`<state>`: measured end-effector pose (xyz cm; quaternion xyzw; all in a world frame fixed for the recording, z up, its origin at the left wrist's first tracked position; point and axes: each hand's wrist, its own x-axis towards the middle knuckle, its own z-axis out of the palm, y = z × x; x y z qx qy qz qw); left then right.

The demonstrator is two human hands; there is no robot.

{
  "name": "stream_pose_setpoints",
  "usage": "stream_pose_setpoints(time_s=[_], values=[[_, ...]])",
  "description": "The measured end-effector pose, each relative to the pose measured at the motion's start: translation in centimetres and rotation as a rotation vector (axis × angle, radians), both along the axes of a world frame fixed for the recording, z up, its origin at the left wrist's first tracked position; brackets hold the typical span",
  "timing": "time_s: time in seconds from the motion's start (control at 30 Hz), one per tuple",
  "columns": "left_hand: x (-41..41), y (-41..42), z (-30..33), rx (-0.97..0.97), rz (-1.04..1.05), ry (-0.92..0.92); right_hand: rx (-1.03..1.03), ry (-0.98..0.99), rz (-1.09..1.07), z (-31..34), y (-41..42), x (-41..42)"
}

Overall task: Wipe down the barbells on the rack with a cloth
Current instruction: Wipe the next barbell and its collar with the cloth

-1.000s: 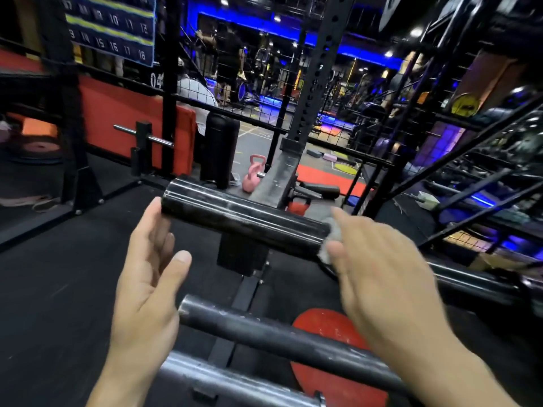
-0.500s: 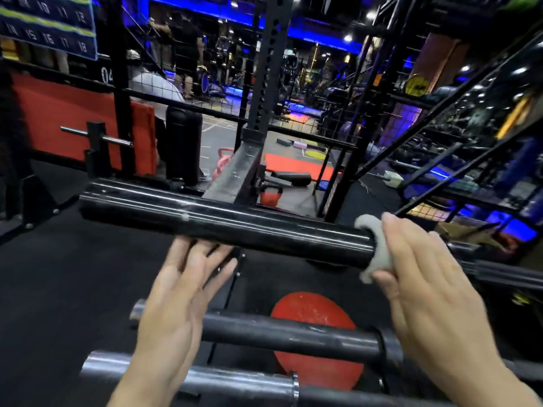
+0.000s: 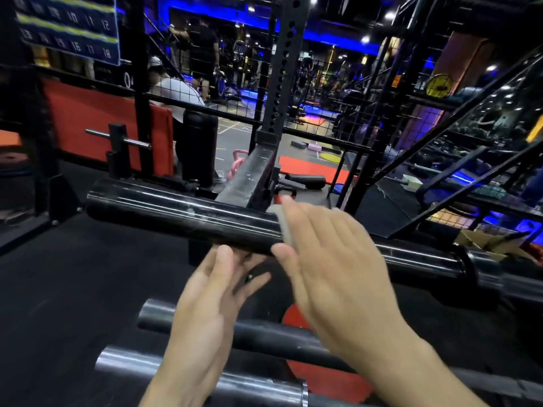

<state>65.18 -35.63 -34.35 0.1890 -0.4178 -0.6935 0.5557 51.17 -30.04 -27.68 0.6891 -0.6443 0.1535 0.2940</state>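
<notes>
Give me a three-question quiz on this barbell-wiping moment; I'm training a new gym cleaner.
1. True or false: the cloth is pressed on the top barbell sleeve by the right hand.
2. Where is the left hand? A) gripping the cloth B) open beneath the top sleeve C) on the red plate
3. Fill in: below the top sleeve, ____ more bar ends show.

Key: 1 true; 2 B; 3 two.

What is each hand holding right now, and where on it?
The right hand presses a pale cloth around the top barbell sleeve, fingers over the top and thumb beneath. The left hand holds nothing; its fingertips reach the sleeve's underside.
</notes>
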Motion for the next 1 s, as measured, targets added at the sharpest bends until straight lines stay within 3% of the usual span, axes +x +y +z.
stream_pose_setpoints(time_s=[0.23, 0.57, 0.7, 0.83, 1.0], values=[[2.8, -1.1, 0.5, 0.11, 0.2, 0.021, -0.131, -0.05, -0.196, -1.1, 3.2, -2.9], [4.3, -1.0, 0.7, 0.175, 0.124, 0.023, 0.054, 0.088, 0.171, -1.3, -4.8, 10.0], [4.2, -1.2, 0.9, 0.148, 0.171, 0.039, 0.078, 0.083, 0.221, -0.3, -3.8, 6.8], [4.1, -1.4, 0.8, 0.14, 0.177, 0.045, -0.075, 0.057, 0.107, -1.1, 0.5, 1.9], [3.7, -1.2, 0.3, 0.125, 0.132, 0.049, -0.082, 0.112, 0.122, -1.0, -1.4, 3.7]])
